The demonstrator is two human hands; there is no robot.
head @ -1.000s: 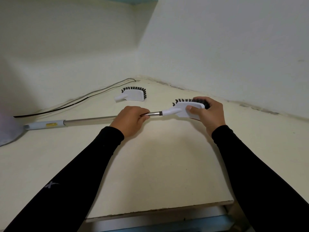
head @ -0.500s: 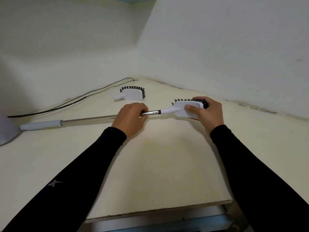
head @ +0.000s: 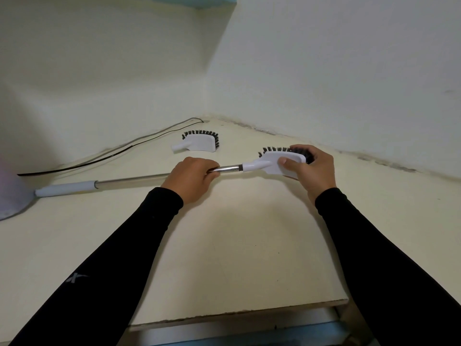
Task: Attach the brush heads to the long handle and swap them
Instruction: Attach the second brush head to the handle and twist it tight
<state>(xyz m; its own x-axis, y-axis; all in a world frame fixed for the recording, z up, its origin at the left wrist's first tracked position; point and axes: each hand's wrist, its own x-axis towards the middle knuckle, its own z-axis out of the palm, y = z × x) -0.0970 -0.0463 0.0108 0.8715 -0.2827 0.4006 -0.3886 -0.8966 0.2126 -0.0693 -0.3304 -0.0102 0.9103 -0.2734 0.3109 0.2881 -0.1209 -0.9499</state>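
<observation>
Handle rolled since earlier, yellow sticker gone — left hand (head: 192, 178) grips long handle (head: 129, 180), right hand (head: 309, 168) clamps brush head (head: 277, 164) on its right tip; twist against a steady pole — spare brush head (head: 199, 143) lies far.

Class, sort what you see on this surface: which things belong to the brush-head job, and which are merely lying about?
Belong to the job:
long handle, gripped by left hand
brush head on its end, held by right hand
spare brush head, lying apart

Lying about:
black cable by the wall
</observation>
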